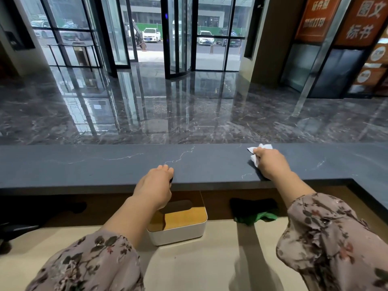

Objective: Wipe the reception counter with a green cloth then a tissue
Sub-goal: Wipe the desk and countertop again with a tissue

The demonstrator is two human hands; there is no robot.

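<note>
Two floral sleeves reach forward over the pale lower bench, which lies open between the forearms. At its back edge, under the overhang, stands a white tissue box with a wooden lid, partly behind the left wrist. To the right of the box, well apart from it, the green cloth lies crumpled in the shadow of the overhang, and neither hand touches it.

Above runs the dark stone upper bench, its near edge straight across the view and turning toward the person at the far right corner. The left hand has its grip on that near edge, fingers curled over the top. The right hand lies further in, close to the far edge, its grip closed on a white tissue that is bunched under the fingers and pressed to the stone. The slab to the left of both hands is bare along its whole length, and a shorter bare stretch runs to the right.

Beyond the far edge lies a glossy marble floor, then glass doors with parked cars outside.
</note>
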